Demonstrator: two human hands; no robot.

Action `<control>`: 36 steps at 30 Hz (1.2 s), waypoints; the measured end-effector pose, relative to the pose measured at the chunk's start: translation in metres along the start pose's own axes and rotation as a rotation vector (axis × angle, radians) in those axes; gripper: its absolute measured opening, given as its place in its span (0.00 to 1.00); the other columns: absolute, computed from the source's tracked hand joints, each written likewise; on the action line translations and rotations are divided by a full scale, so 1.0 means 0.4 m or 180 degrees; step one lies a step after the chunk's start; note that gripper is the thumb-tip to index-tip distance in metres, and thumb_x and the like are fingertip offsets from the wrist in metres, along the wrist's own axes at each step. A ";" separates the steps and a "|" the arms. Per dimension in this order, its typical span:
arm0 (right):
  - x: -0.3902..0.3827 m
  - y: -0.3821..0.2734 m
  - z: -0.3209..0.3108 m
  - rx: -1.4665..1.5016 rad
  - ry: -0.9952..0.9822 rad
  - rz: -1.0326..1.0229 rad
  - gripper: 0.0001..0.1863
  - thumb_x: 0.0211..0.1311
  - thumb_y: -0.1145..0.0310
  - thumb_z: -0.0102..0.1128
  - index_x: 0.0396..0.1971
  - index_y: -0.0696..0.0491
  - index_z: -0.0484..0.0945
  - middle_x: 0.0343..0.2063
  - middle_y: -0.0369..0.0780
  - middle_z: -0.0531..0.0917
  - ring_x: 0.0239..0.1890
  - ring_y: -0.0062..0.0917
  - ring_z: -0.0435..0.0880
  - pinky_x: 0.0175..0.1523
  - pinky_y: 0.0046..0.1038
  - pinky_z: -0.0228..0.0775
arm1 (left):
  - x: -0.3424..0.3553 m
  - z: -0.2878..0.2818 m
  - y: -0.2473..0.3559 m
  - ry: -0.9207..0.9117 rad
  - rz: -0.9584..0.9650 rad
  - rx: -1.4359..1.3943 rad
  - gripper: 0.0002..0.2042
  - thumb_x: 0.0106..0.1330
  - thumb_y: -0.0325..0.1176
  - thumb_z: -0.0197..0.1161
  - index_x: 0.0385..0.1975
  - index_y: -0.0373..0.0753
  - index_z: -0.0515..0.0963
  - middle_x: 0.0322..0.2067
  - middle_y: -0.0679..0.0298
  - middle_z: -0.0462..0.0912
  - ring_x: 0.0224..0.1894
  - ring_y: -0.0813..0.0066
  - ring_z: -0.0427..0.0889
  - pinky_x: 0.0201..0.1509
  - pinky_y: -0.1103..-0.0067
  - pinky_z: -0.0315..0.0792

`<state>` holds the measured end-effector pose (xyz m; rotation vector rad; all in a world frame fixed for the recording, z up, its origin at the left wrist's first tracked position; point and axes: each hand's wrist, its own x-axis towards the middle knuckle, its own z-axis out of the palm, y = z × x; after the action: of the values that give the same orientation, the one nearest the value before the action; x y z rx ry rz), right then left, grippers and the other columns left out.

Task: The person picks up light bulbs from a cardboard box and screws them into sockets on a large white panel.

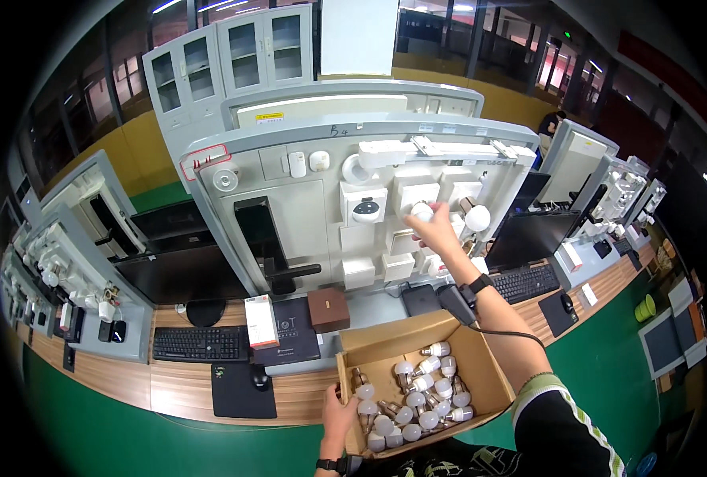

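My right hand (437, 226) reaches up to the grey upright demo board (286, 179), its fingers closed round a white bulb (419, 211) at a square wall fixture (417, 187). Another round bulb (477, 219) sticks out just right of it. A round black-faced device (367, 208) is mounted to the left. My left hand (336, 413) grips the left wall of an open cardboard box (484, 366) at the bottom centre, which holds several white bulbs (405, 413), lying jumbled.
Keyboards (200, 343), monitors (180, 274) and mouse pads (244, 395) stand on the wooden desk (170, 391) either side. A brown box (328, 310) and white package (261, 318) lie before the board. Similar boards (71, 274) line both sides; a person (550, 124) is behind at right.
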<state>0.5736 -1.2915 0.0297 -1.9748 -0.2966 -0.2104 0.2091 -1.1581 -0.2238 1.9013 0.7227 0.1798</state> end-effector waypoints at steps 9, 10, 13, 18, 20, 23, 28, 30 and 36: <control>0.015 0.011 0.007 0.2507 -0.0568 0.1270 0.27 0.64 0.52 0.56 0.50 0.60 0.65 0.37 0.47 0.82 0.28 0.25 0.85 0.27 0.22 0.75 | 0.000 -0.010 0.010 -0.0152 -0.0181 -0.0218 0.30 0.58 0.40 0.66 0.59 0.31 0.67 0.54 0.42 0.76 0.55 0.46 0.76 0.57 0.64 0.70; 0.017 0.024 0.012 0.3444 -0.0752 0.1596 0.26 0.65 0.52 0.54 0.50 0.59 0.66 0.38 0.47 0.82 0.29 0.25 0.84 0.27 0.20 0.74 | 0.000 -0.008 0.003 -0.0152 -0.0198 -0.0266 0.31 0.59 0.40 0.66 0.59 0.31 0.67 0.54 0.42 0.76 0.55 0.46 0.76 0.58 0.64 0.70; 0.040 0.043 -0.001 0.5580 -0.1124 0.2528 0.26 0.67 0.49 0.52 0.52 0.57 0.67 0.37 0.46 0.81 0.26 0.23 0.80 0.26 0.18 0.72 | 0.001 0.006 -0.009 -0.0173 -0.0220 -0.0368 0.31 0.59 0.39 0.66 0.60 0.30 0.66 0.53 0.43 0.77 0.56 0.48 0.76 0.58 0.65 0.70; 0.009 0.012 0.005 0.3139 -0.0657 0.1467 0.30 0.66 0.47 0.57 0.53 0.57 0.62 0.37 0.47 0.79 0.27 0.24 0.81 0.27 0.20 0.73 | 0.008 0.014 -0.034 -0.0059 -0.0096 -0.0281 0.30 0.59 0.37 0.66 0.59 0.29 0.67 0.53 0.44 0.77 0.55 0.49 0.77 0.58 0.66 0.70; -0.025 -0.044 0.031 0.1765 0.0049 0.1262 0.34 0.63 0.48 0.62 0.56 0.56 0.59 0.37 0.46 0.78 0.27 0.23 0.81 0.26 0.21 0.73 | -0.001 0.002 -0.011 -0.0119 -0.0137 -0.0342 0.29 0.59 0.38 0.66 0.58 0.29 0.68 0.52 0.45 0.78 0.54 0.49 0.77 0.57 0.66 0.70; -0.046 -0.033 0.054 -0.0137 0.0549 -0.0221 0.39 0.55 0.57 0.68 0.59 0.57 0.55 0.45 0.53 0.76 0.40 0.44 0.82 0.43 0.38 0.76 | -0.002 0.002 -0.006 -0.0112 -0.0035 -0.0366 0.28 0.59 0.38 0.65 0.57 0.30 0.68 0.50 0.45 0.79 0.52 0.49 0.78 0.56 0.66 0.71; -0.048 -0.047 0.066 0.0556 0.0108 0.0481 0.29 0.61 0.57 0.57 0.54 0.62 0.63 0.36 0.53 0.82 0.29 0.34 0.84 0.31 0.35 0.77 | -0.011 -0.013 -0.004 0.0040 0.0004 -0.0162 0.27 0.59 0.38 0.66 0.56 0.31 0.69 0.49 0.45 0.79 0.52 0.49 0.78 0.55 0.65 0.72; 0.026 0.041 0.015 0.2238 -0.0201 0.0856 0.27 0.65 0.52 0.47 0.51 0.60 0.67 0.32 0.49 0.84 0.18 0.23 0.78 0.18 0.23 0.68 | 0.009 0.026 -0.019 0.0000 0.0112 -0.0192 0.26 0.58 0.37 0.66 0.55 0.32 0.70 0.49 0.45 0.79 0.52 0.48 0.78 0.56 0.65 0.72; 0.034 0.039 -0.001 0.3888 -0.0488 0.1789 0.24 0.67 0.54 0.47 0.50 0.60 0.69 0.41 0.52 0.81 0.21 0.22 0.75 0.20 0.20 0.65 | -0.007 0.021 -0.028 0.0189 0.0058 -0.0207 0.25 0.58 0.37 0.67 0.54 0.33 0.71 0.49 0.48 0.79 0.52 0.50 0.78 0.55 0.65 0.72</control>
<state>0.5914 -1.2965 0.0201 -0.7902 0.0633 0.4138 0.2060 -1.1630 -0.2368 1.8478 0.7310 0.2693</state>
